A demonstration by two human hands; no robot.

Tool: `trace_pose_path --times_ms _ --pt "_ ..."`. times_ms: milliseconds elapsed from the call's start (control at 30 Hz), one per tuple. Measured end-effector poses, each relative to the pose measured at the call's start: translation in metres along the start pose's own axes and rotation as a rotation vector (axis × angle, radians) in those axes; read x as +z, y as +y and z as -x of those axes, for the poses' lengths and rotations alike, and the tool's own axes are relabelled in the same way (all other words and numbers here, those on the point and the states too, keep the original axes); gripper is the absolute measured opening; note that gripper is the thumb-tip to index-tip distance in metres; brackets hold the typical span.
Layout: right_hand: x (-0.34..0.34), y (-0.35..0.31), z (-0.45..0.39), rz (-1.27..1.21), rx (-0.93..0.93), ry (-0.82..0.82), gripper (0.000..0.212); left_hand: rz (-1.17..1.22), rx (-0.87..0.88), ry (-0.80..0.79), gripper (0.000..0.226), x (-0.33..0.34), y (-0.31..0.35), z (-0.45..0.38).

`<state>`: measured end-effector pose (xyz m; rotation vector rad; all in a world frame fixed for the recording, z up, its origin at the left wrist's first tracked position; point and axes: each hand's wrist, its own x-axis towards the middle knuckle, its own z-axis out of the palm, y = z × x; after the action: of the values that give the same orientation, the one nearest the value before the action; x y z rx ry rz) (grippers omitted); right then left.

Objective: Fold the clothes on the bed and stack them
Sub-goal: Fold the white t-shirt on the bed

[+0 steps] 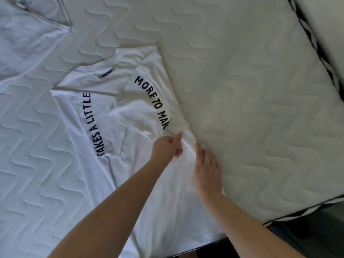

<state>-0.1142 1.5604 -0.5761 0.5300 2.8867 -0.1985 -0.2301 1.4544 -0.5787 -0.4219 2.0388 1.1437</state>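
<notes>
We see a white T-shirt (104, 146) with black lettering spread on a quilted mattress (251, 101), its hem reaching the mattress's near edge and its collar pointing toward the far left corner. One sleeve side is folded inward over the chest. A broad stretch of bare quilting lies open between the shirt and the mattress's right edge, where a dark-trimmed border runs; more bare quilting shows along the left edge. A second pale garment (28, 30) lies in the far left corner, well apart from the shirt. At the shirt's right side seam, the left hand (167, 148) pinches a bunched ridge of fabric between thumb and curled fingers. The right hand (206, 170) lies just beside it, fingers extended and pressing the same ridge flat against the mattress.
</notes>
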Motion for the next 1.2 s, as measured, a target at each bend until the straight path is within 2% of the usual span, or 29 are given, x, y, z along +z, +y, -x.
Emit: trace_pose_path --times_ms 67,167,233,300,400,600,733,833,900,967,1033,1100,1200 --pt "0.003 0.007 0.017 -0.025 0.034 0.008 0.074 0.179 -0.018 -0.069 0.034 0.012 -0.005 0.005" --pt "0.004 0.017 0.044 -0.073 0.092 0.002 0.074 0.284 -0.037 -0.139 0.017 0.026 -0.003 0.008" --pt "0.007 0.026 0.061 -0.089 0.134 -0.023 0.074 0.427 -0.076 -0.188 0.018 0.031 -0.001 0.012" --pt "0.010 0.036 0.079 -0.115 0.187 -0.078 0.063 0.500 -0.102 -0.224 0.022 0.034 -0.003 0.020" --pt "0.018 0.047 0.107 -0.158 0.288 -0.108 0.044 0.464 -0.109 -0.266 0.031 0.038 -0.020 0.032" --pt "0.027 0.059 0.151 -0.291 0.396 -0.113 0.045 0.449 -0.140 -0.395 0.025 0.048 -0.056 0.067" --pt "0.030 0.074 0.177 -0.460 0.421 -0.103 0.042 0.470 -0.149 -0.397 0.019 0.058 -0.081 0.088" --pt "0.034 0.083 0.189 -0.635 0.387 -0.113 0.047 0.464 -0.118 -0.299 0.025 0.065 -0.095 0.099" --pt "0.037 0.084 0.194 -0.707 0.370 -0.120 0.053 0.479 -0.115 -0.198 0.021 0.068 -0.101 0.104" --pt "0.039 0.085 0.198 -0.728 0.360 -0.135 0.055 0.449 -0.133 -0.104 0.019 0.071 -0.106 0.108" --pt "0.040 0.085 0.199 -0.675 0.308 -0.135 0.048 0.399 -0.134 -0.063 0.018 0.073 -0.112 0.115" --pt "0.040 0.085 0.198 -0.632 0.272 -0.135 0.039 0.421 -0.110 -0.122 0.017 0.076 -0.119 0.124" --pt "0.039 0.085 0.196 -0.609 0.263 -0.151 0.040 0.402 -0.107 -0.268 0.030 0.082 -0.133 0.140"
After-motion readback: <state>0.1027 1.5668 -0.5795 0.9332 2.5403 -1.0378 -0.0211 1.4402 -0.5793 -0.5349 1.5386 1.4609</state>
